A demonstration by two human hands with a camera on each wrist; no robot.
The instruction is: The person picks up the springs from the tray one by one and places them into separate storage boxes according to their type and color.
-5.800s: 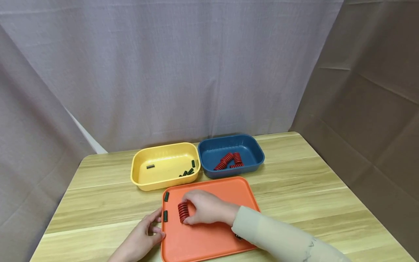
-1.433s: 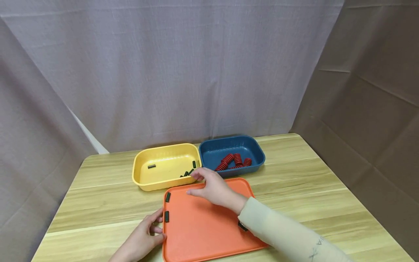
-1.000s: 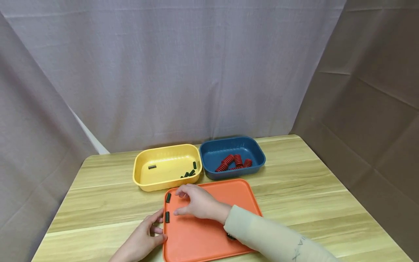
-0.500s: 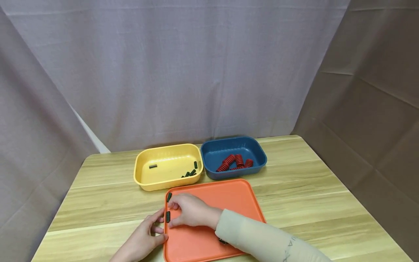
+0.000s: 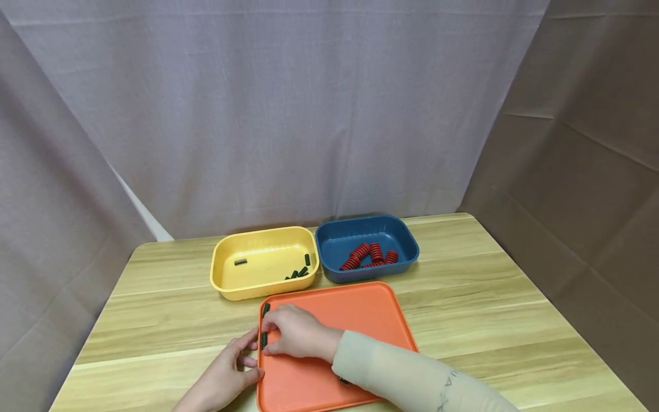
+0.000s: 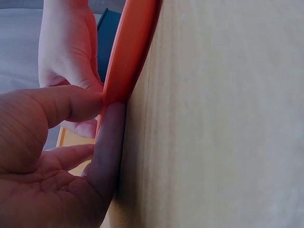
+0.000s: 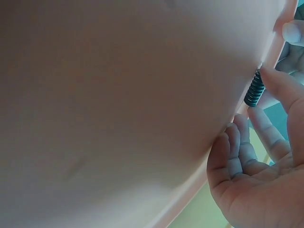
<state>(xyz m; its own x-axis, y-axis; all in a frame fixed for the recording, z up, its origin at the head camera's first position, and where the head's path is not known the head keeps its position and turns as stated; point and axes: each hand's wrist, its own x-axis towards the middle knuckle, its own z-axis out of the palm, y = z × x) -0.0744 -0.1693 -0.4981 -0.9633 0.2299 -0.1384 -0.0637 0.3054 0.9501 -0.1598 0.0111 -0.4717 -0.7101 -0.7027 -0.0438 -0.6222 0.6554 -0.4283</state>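
Observation:
My right hand [image 5: 298, 335] pinches a small dark green spring [image 7: 254, 89] end to end between thumb and index finger, at the left rim of the orange tray [image 5: 355, 312]. Its other fingers curl beside the rim in the right wrist view. A second dark green spring [image 5: 266, 309] lies farther up along the same rim. From outside the tray, my left hand [image 5: 223, 372] holds the left rim, thumb against it and a finger bent along it in the left wrist view. A dark piece [image 5: 344, 380] on the tray is mostly hidden by the right sleeve.
Behind the tray stands a yellow bin [image 5: 262, 230] with several small dark springs. Touching its right side, a blue bin [image 5: 329, 229] holds several larger red springs [image 5: 359, 252]. All rest on a wooden table [image 5: 494, 320] backed by grey curtains.
A red spring that the right hand held over the tray earlier is now in the blue bin. The right hand has since moved left and down to the near dark spring and pinched it.

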